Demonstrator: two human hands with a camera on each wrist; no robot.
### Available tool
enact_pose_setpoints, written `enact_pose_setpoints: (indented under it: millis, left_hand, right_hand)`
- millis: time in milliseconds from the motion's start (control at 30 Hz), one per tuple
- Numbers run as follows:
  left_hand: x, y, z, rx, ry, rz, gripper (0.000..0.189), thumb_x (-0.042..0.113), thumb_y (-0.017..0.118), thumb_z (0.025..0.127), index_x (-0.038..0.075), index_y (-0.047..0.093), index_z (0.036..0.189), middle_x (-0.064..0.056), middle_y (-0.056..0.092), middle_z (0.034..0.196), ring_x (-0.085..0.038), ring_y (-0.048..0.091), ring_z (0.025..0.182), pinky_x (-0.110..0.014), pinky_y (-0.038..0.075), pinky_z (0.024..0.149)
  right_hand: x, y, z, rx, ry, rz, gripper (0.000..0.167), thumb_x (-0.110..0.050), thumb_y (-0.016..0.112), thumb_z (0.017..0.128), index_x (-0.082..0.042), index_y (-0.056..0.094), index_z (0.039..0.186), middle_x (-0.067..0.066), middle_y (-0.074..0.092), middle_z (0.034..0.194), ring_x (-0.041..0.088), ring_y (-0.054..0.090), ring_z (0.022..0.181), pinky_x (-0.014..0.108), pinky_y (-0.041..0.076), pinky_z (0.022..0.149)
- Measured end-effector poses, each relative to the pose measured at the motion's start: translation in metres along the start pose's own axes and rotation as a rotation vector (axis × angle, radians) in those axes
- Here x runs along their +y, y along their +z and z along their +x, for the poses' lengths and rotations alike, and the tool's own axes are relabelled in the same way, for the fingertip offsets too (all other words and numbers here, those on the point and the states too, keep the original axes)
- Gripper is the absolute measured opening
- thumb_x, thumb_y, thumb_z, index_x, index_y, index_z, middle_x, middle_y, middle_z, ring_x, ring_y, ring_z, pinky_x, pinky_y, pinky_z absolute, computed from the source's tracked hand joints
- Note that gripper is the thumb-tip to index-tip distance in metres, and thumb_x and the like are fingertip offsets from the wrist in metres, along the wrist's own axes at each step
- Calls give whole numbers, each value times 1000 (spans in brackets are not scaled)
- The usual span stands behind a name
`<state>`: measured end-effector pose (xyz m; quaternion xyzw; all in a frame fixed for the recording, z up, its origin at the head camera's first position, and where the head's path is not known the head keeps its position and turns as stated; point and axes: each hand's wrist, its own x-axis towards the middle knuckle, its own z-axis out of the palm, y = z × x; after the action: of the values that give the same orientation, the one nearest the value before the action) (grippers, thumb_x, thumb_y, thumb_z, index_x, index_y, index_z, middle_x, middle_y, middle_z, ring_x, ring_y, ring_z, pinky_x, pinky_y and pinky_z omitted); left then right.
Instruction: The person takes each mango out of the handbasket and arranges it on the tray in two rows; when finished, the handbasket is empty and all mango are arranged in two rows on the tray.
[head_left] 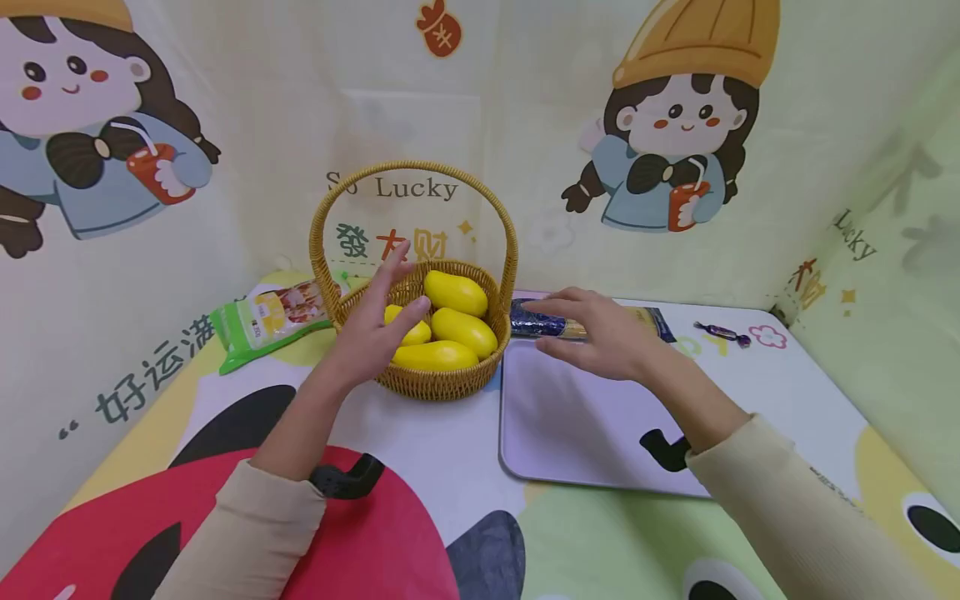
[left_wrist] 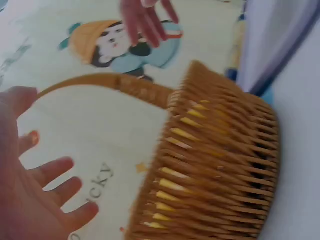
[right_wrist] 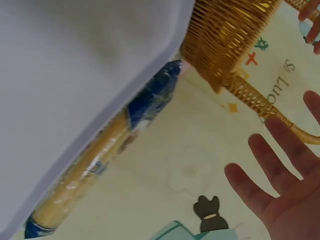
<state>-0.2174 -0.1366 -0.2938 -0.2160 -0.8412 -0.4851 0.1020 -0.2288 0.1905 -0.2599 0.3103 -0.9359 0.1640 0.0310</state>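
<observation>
A wicker basket with a tall arched handle holds several yellow mangoes. My left hand is raised at the basket's near left side, fingers spread and gripping nothing; in the left wrist view the hand is apart from the woven wall. My right hand hovers above the lilac tray, fingers extended and nothing held. Behind that hand lies a blue-ended clear pack of long yellow sticks, like spaghetti, along the tray's far edge.
A green and white food packet lies left of the basket, partly behind it. A purple wrapped candy sits at the far right of the table. Printed cloth walls rise behind the table.
</observation>
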Motion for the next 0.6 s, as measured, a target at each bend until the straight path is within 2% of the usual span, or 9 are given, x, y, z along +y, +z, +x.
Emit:
enact_pose_setpoints:
  millis: [67,133,267,333,400,500,600]
  left_hand:
    - [0,-8,-1,6,-36,-71,66,31,52,108,36,19,165,-8,37,165,-30,31,155,-62,24,127]
    - [0,-16,-3,2,-54,-115,58,29,51,109,28,31,163,-9,44,160,-28,37,151,-57,29,126]
    - [-2,-37,-10,27,-80,-268,43,29,51,109,16,52,151,-8,60,144,-23,55,137,-39,47,117]
    - [-5,-47,-12,63,-76,-384,40,29,52,109,15,57,146,-7,66,134,-20,62,127,-29,53,108]
    - [-10,-58,-15,109,-63,-510,38,29,53,109,15,60,143,-4,70,127,-18,67,120,-25,57,101]
    - [-22,-71,-19,193,-54,-671,37,27,55,108,12,60,141,-3,73,120,-18,71,112,-25,59,97]
    - [-36,-79,-23,296,-91,-786,36,25,59,106,9,61,138,-4,74,117,-19,72,107,-26,61,94]
  right_hand:
    - [-3,-4,6,-18,-12,39,51,-39,69,98,-25,61,146,9,61,144,33,56,132,58,50,108]
    - [-6,-7,13,-38,-29,80,49,-37,70,97,-23,64,143,7,65,138,30,60,126,55,53,105]
    - [-14,-10,26,-91,-61,155,45,-32,72,96,-19,68,139,6,70,133,28,64,119,52,57,100]
    - [-18,-12,32,-122,-54,185,43,-30,72,96,-20,69,137,4,71,134,26,65,119,51,58,100]
    - [-22,-15,39,-157,-41,193,41,-29,72,96,-22,69,136,2,70,135,24,64,121,50,57,102]
    - [-29,-21,50,-215,-5,195,42,-31,72,95,-25,69,136,-2,69,136,22,63,123,47,56,105]
    - [-36,-28,61,-266,4,197,42,-31,74,94,-24,70,135,-2,70,134,23,62,123,45,56,103]
